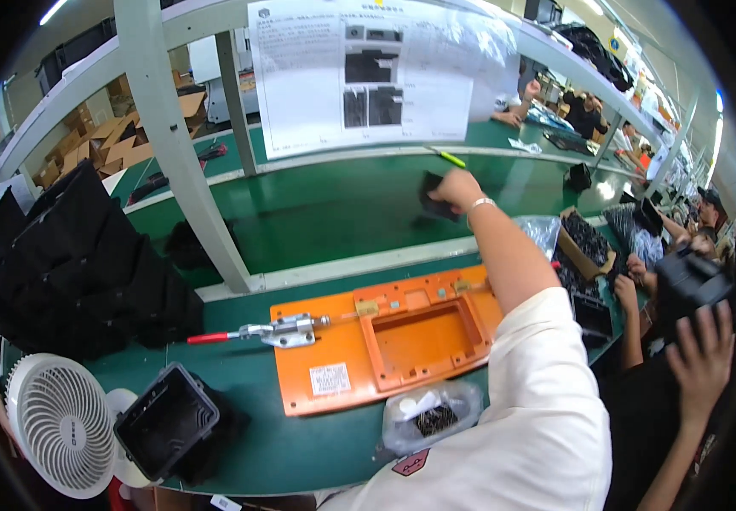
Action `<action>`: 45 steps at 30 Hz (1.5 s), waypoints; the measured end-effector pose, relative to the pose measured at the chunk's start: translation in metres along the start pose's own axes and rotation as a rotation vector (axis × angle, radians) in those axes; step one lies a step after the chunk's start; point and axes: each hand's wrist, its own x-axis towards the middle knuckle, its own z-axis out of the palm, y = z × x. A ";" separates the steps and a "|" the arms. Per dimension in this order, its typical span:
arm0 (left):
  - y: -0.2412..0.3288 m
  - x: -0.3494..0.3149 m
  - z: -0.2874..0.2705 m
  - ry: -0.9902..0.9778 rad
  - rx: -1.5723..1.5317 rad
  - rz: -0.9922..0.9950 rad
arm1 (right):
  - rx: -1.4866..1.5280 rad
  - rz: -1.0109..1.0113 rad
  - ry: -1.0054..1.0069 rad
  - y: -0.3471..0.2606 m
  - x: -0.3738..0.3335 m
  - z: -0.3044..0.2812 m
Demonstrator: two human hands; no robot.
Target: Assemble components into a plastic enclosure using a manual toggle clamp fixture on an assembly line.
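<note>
My right arm, in a white short sleeve, reaches forward over the green surface behind the workbench. My right hand [460,189], with a bracelet at the wrist, is closed on a flat black part [439,198], blurred by motion. Just beyond it lies a bright green pen-like tool [451,159]. Closer to me, an orange fixture [423,341] with a rectangular recess sits on the bench, and a red-handled toggle clamp [287,330] is mounted on its left. In front of the fixture stands a clear plastic tub [433,416] of small dark pieces. My left hand is out of view.
Black fabric-like bins [78,264] are stacked at left, near a white fan [60,426] and an open black box [168,422]. A metal post [182,145] and an instruction sheet [308,94] stand ahead. At right, a co-worker's hand [702,358] is against a black box [696,281].
</note>
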 end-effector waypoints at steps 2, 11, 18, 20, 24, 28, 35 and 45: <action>0.146 0.035 0.003 0.015 -0.015 0.098 | 0.156 0.020 -0.131 -0.012 -0.046 -0.042; 0.338 0.127 -0.072 0.148 -0.859 0.457 | 0.433 -1.133 -0.032 -0.049 -0.301 -0.097; 0.471 0.051 -0.077 -1.251 -1.845 -0.146 | 0.365 -1.420 0.163 -0.033 -0.402 -0.033; 0.490 0.046 -0.087 -1.405 -1.930 -0.641 | 0.291 -1.403 0.211 -0.029 -0.407 -0.025; 0.516 0.045 -0.079 -1.489 -1.795 -0.554 | 0.334 -1.386 0.213 -0.019 -0.404 -0.016; 0.553 0.046 -0.066 -1.761 -2.034 -0.974 | 0.581 -1.472 0.362 -0.013 -0.400 -0.025; 0.555 0.043 -0.045 -1.863 -2.107 -1.279 | 0.238 -1.261 0.625 -0.005 -0.379 -0.025; 0.539 0.036 -0.031 -1.766 -1.871 -1.533 | 0.222 -1.243 0.652 -0.012 -0.361 -0.022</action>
